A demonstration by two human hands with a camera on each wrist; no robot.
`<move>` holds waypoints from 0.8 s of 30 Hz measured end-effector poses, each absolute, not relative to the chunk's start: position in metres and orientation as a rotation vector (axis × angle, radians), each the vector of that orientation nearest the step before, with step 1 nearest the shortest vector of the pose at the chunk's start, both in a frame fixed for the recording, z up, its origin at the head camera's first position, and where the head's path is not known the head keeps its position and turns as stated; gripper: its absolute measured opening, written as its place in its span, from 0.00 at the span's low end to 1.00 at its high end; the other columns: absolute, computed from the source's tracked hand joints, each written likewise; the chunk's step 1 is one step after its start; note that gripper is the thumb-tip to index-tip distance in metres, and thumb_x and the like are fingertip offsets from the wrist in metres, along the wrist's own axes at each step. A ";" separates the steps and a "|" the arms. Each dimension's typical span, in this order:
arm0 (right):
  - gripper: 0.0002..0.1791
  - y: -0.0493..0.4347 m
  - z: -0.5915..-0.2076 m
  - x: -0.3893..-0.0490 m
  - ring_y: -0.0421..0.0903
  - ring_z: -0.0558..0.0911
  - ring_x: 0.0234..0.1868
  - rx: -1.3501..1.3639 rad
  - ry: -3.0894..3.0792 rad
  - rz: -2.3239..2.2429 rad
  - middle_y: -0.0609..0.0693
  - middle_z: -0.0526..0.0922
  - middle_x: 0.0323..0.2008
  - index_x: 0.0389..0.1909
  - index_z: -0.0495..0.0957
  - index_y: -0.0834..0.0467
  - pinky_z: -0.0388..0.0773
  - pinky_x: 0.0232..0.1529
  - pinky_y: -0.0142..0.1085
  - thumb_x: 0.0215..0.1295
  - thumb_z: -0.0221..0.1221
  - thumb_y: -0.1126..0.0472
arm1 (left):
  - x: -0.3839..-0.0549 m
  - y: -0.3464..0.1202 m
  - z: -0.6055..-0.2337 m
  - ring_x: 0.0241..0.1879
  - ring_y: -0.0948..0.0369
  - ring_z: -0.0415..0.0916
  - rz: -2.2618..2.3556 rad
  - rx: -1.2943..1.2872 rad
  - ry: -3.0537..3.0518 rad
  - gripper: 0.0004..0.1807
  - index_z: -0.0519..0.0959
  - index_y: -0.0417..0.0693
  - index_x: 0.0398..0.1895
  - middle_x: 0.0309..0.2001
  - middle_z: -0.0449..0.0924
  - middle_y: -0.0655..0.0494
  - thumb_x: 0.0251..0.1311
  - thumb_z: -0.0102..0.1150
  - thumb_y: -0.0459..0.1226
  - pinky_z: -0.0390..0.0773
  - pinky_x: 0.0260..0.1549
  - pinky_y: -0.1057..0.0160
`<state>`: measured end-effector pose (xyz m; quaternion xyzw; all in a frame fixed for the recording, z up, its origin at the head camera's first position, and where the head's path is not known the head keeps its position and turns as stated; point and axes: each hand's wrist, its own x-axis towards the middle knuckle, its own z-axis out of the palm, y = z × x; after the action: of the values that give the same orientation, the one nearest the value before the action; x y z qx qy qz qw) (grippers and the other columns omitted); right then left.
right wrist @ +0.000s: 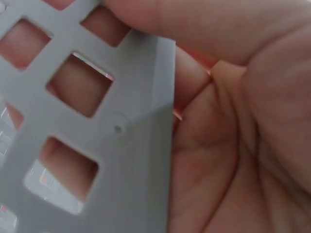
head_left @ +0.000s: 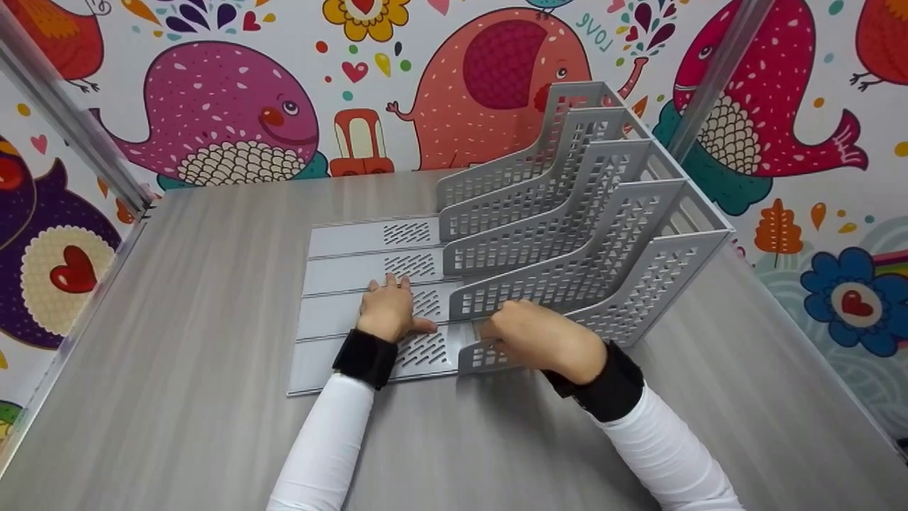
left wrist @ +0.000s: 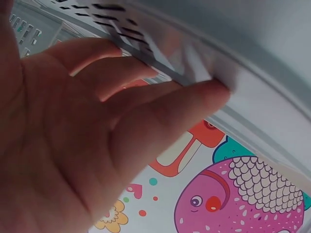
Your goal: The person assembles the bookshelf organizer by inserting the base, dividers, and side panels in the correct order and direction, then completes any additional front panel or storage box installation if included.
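The grey rack (head_left: pixel 571 221) stands right of the middle. The left hand (head_left: pixel 387 312), fingers apart, touches the flat panel (head_left: pixel 332 310), maybe to keep it still. The right hand (head_left: pixel 545 339) pinches the near wall's (head_left: pixel 651 287) edge, maybe to steady it.

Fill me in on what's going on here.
Someone is handling a grey file rack on a table. The left hand rests on the flat slotted base; the right hand grips the low front end of the nearest divider. Five dividers stand upright, and the base sticks out leftward past them.
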<state>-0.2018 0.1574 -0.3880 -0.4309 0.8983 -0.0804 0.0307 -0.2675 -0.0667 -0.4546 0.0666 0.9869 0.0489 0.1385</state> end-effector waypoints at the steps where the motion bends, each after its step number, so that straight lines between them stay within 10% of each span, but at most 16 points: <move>1: 0.11 0.158 -0.387 -0.202 0.41 0.72 0.18 -1.319 2.770 -0.255 0.48 0.78 0.16 0.20 0.78 0.59 0.70 0.19 0.32 0.58 0.62 0.73 | -0.267 -0.067 -0.454 0.71 0.32 0.59 0.144 0.190 2.850 0.62 0.54 0.36 0.77 0.77 0.53 0.32 0.50 0.67 0.66 0.74 0.63 0.40; 24: 0.11 0.154 -0.390 -0.207 0.38 0.67 0.17 -1.287 2.725 -0.323 0.49 0.77 0.16 0.18 0.77 0.60 0.66 0.18 0.27 0.56 0.60 0.76 | -0.266 -0.070 -0.455 0.73 0.31 0.54 0.179 0.206 2.839 0.61 0.54 0.37 0.78 0.77 0.51 0.32 0.51 0.67 0.64 0.68 0.67 0.37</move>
<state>-0.2068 0.1537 -0.3902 -0.4240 0.8977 -0.1065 0.0555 -0.2660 -0.0699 -0.4554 0.0716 0.9850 0.0621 0.1444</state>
